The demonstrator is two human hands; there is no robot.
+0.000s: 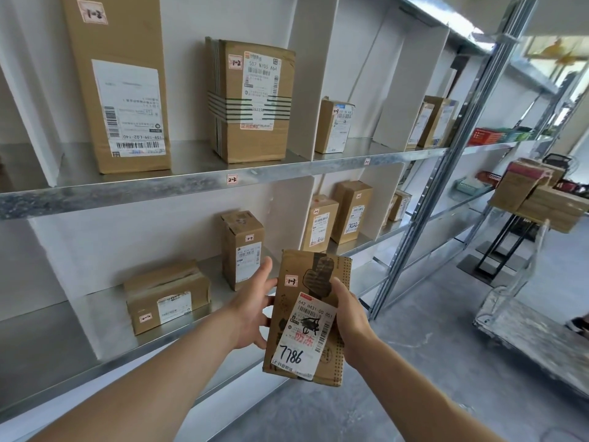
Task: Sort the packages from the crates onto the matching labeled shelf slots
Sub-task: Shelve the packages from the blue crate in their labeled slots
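- While both hands hold it, box (pixel 306 317) tagged 1-3 hangs before the lower shelf (pixel 63 346) front edge.
- Left hand (pixel 251 301) spread, pressing its left side.
- Right hand (pixel 350 317) grips its right edge, fingers hidden behind.

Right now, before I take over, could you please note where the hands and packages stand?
Left hand: straight fingers rest against the left side of the package tagged 1-3.
Right hand: grips its right edge.
The package hangs in front of the slot under the 2-2 label, not shelved.
Done: boxes tagged 1-2 stand in the upper slot, boxes tagged 2-2 below.
Left: probably the upper slot to the right, beside the small box whose tag looks like 1-3; crates out of view.
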